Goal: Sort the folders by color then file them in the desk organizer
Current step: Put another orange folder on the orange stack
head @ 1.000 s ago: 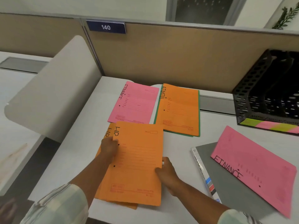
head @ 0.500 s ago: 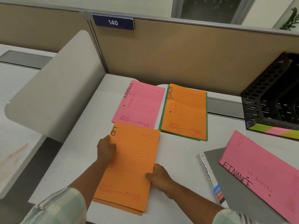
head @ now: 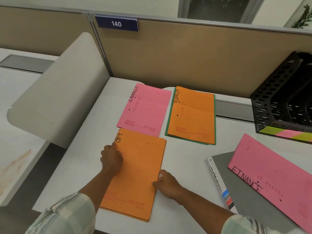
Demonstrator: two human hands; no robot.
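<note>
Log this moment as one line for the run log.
stage: sorting | left hand: rests on orange HR folders | right hand: touches their right edge | desk organizer: far right, apart

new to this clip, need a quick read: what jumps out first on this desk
The bright orange HR folders lie nearest, with the left hand on their left edge and the right hand at their right edge. Behind them lie a pink FINANCE folder and an orange ADMIN folder on a green folder. At far right stands the black desk organizer, a second pink folder before it.
</note>
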